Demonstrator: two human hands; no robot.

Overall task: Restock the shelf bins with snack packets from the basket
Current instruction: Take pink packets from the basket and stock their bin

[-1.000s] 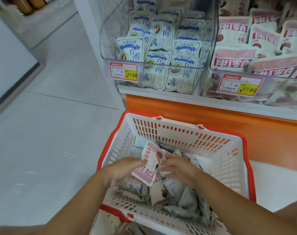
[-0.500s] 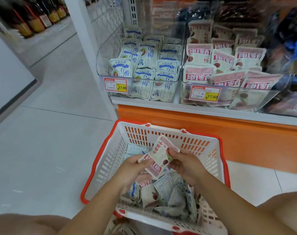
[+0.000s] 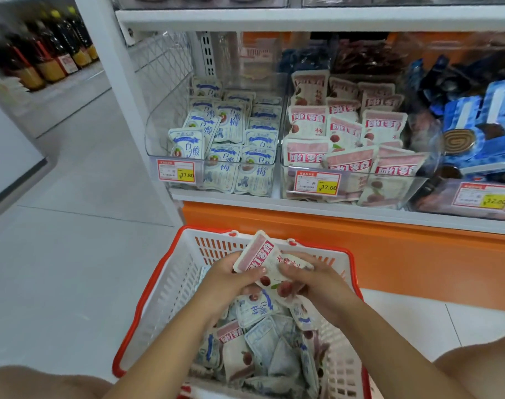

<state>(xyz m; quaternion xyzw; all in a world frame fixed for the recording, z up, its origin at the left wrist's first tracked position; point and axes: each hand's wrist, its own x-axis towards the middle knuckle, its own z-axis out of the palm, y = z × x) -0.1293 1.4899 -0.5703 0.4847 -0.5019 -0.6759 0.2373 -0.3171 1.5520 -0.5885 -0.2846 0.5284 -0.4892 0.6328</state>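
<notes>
Floor: pale tiles (image 3: 58,226) lie to the left of your hands.
Bottles: a row of dark bottles (image 3: 38,61) stands far up-left of your left hand, blurred.
Blue-packet bin: this clear bin (image 3: 156,133) sits above and a little left of your left hand, holding white packets with blue print (image 3: 225,145); its price tag (image 3: 176,171) reads 17.80.
Basket: the white basket with red rim (image 3: 147,300) stands under both your hands, with mixed snack packets (image 3: 263,341) inside it.
Left hand: your left hand (image 3: 231,280) grips the left edge of the pink-banded packets, thumb on top.
Held packets: the pink-banded packets (image 3: 260,259) are between your two hands, above the basket, tilted; I cannot tell how many they are.
Right hand: your right hand (image 3: 314,280) is closed on the right side of the same packets, close to the left hand.
Pink-packet bin: this clear bin (image 3: 418,180) is above your right hand and holds packets with pink bands (image 3: 346,139); its tag (image 3: 317,184) reads 17.60.
Dark-packet bin: far up-right of your right hand, blue and dark packets (image 3: 476,116) fill a third bin.
</notes>
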